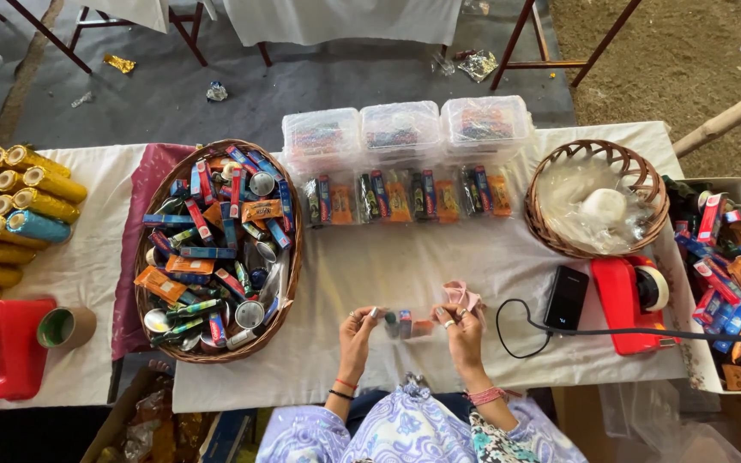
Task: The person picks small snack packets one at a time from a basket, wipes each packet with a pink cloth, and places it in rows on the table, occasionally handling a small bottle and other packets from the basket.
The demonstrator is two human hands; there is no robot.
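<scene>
My left hand point(356, 329) and my right hand point(460, 325) hold the two ends of a small clear plastic pouch point(405, 325) just above the white tablecloth point(405, 266). Inside the pouch I see a few small coloured items, blue, dark and orange. My right hand also has a pink scrap point(462, 296) bunched at its fingers. A row of filled pouches point(405, 195) lies further back, in front of three clear lidded boxes point(405, 130).
A large wicker basket point(216, 253) of small tubes, tins and packets sits left. A smaller basket point(598, 199) with clear bags is at right, near a red tape dispenser point(632, 300), a black phone point(565, 297) with cable, and a box point(731, 274) of packets. Gold foil rolls point(6, 214) are far left.
</scene>
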